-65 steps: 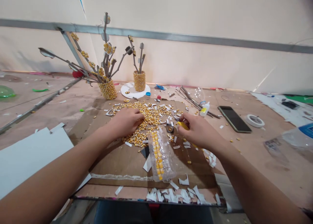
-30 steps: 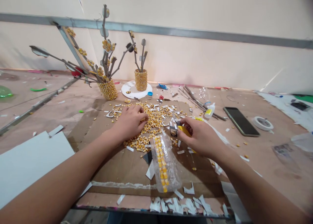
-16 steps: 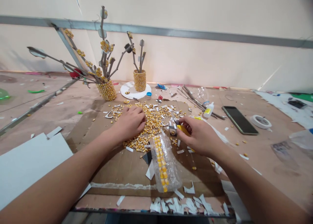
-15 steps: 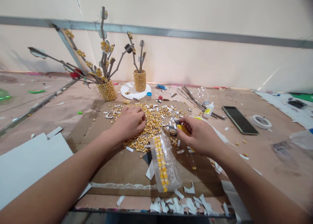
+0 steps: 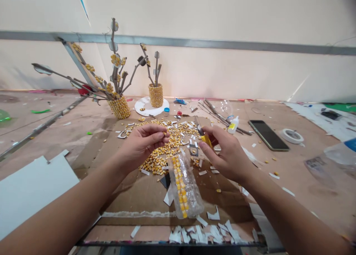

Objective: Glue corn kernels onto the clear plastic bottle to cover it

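Apparently at the picking step: pinching what looks like a kernel point(image 5: 165, 133) in left hand point(image 5: 144, 143), above pile point(image 5: 155, 161); gripping knife point(image 5: 206, 139) in right hand point(image 5: 227, 153). Next, presumably, align beside rows point(image 5: 181, 186) on plastic point(image 5: 192, 192), flat on cardboard point(image 5: 133, 199).

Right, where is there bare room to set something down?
Bare cardboard lies between the left arm, kernels and plastic. The table between phone and wall is mostly bare. Crowded: the kernels and front edge, both strewn with scraps.
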Demonstrator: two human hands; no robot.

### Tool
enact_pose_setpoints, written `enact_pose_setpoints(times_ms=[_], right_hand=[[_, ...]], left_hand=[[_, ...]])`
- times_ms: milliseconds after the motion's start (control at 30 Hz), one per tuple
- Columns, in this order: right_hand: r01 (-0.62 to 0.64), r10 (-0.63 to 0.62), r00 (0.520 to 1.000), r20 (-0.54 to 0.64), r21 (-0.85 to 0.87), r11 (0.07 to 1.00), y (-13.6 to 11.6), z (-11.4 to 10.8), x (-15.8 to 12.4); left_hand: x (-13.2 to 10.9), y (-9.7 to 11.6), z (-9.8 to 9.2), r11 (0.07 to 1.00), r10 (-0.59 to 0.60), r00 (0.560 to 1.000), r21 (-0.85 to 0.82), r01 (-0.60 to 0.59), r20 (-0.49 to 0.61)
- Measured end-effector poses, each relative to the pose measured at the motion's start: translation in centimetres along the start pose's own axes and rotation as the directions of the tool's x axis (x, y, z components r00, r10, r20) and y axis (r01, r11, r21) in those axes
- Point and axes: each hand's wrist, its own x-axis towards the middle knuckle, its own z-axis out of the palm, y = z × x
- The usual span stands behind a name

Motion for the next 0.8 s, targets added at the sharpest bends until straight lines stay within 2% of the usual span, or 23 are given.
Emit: enact_pose_setpoints(times_ms=[167,267,500,700,800], right_hand=[[0.194,-0.191,0.980,-0.061,0.045,0.980,-1.1,0.0,-0.5],[0.285,-0.282,0.958,-0.047,0.073,0.956,-1.9,0.3,-0.8],[0.238,-0.221,0.964,-0.146,0.107,0.965,-3.6,1.0,-1.3],[0.215,-0.208,0.975,-0.079,0.081,0.973,-3.6,0.6,-1.4],[0.242,-0.234,0.968,-0.091,0.093,0.966,-3.3,0.6,-1.3]], left_hand=[[-1.7,-0.1,1.7,0.992,-0.077,0.996,-0.094,0.081,0.044],[-2.3,-0.5,2.4,0.988,-0.085,0.993,-0.120,0.094,0.080],[-2.9,-0.9,3.4,0.993,-0.021,0.991,-0.109,0.035,0.132],[-3.1,-0.7,3.1,0.987,-0.053,0.985,-0.140,0.076,0.162],[-3.2,-0.8,2.9,0.987,-0.040,0.988,-0.145,0.063,0.152]])
